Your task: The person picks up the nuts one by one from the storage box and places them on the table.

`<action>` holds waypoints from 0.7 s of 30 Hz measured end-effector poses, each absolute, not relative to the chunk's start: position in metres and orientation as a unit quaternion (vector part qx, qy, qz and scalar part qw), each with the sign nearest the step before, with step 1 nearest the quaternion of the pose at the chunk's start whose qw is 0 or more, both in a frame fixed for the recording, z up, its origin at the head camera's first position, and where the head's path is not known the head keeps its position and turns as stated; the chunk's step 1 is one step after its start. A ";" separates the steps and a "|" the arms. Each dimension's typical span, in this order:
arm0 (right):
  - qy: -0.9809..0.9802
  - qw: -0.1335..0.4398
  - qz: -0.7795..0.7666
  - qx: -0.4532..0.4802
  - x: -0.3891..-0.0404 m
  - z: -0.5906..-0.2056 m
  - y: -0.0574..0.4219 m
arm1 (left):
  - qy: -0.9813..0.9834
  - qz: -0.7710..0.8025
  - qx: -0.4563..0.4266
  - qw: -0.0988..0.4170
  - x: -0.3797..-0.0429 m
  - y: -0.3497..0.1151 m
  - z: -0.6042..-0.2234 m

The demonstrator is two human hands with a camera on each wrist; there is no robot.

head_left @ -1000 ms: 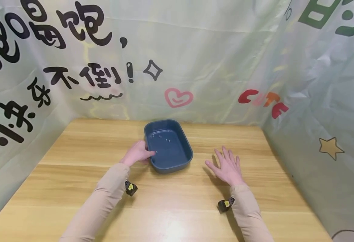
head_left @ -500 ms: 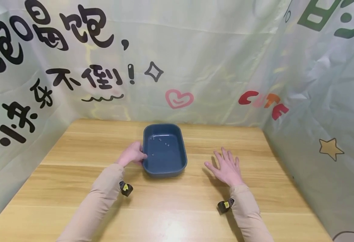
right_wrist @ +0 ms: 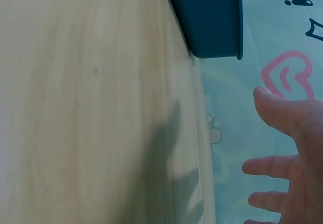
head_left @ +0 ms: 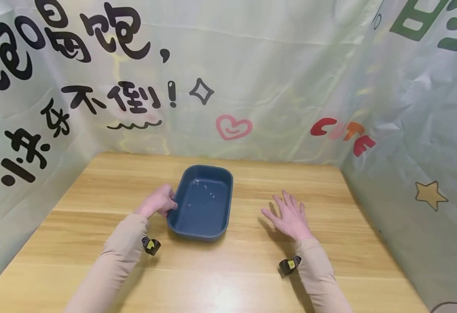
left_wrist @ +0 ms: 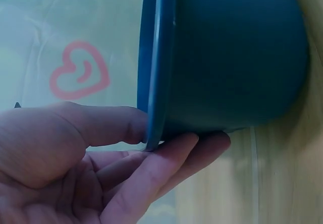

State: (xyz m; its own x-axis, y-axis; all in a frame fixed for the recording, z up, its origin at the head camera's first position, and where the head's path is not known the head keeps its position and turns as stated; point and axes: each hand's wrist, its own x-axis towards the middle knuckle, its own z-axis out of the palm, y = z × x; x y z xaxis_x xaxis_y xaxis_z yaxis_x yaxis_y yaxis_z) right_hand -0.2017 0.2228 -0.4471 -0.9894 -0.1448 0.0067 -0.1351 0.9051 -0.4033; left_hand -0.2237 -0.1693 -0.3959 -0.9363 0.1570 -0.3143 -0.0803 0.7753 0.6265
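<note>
A dark blue rectangular tray [head_left: 202, 217] with raised walls sits on the table, turned slightly, and several tiny clear drops or beads lie on its bottom. My left hand [head_left: 158, 201] pinches its left rim: the thumb is over the edge and the fingers press the outer wall, as the left wrist view shows at the rim [left_wrist: 157, 72]. To the right of the tray, apart from it, my right hand [head_left: 289, 218] is spread with straight fingers and holds nothing. The right wrist view shows the tray's outer wall [right_wrist: 212, 22] beyond that hand's thumb.
The wooden table [head_left: 252, 269] reaches back to a pale printed curtain [head_left: 267, 78] that stands along the back and both sides. A small black wrist camera [head_left: 151, 245] is on the left sleeve, another [head_left: 289, 264] on the right.
My left hand has drawn the tray toward the left and nearer to me, and the tray has turned along the way. The right hand has stayed nearly still, spread open.
</note>
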 end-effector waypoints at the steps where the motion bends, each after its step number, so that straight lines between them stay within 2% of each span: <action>1: 0.974 0.014 -0.213 -0.074 -0.203 -0.446 0.222 | 0.927 0.329 0.023 0.176 -0.223 -0.171 -0.395; 6: 0.958 0.028 -0.270 -0.091 -0.208 -0.439 0.215 | 0.935 0.311 0.035 0.168 -0.218 -0.179 -0.392; 12: 0.936 0.030 -0.330 -0.116 -0.216 -0.411 0.189 | 0.941 0.295 0.040 0.159 -0.215 -0.180 -0.391; 16: 0.936 0.028 -0.318 -0.151 -0.227 -0.387 0.161 | 0.944 0.288 0.039 0.158 -0.213 -0.180 -0.392; 21: 0.932 0.053 -0.302 -0.194 -0.241 -0.364 0.129 | 0.944 0.291 0.030 0.155 -0.212 -0.179 -0.394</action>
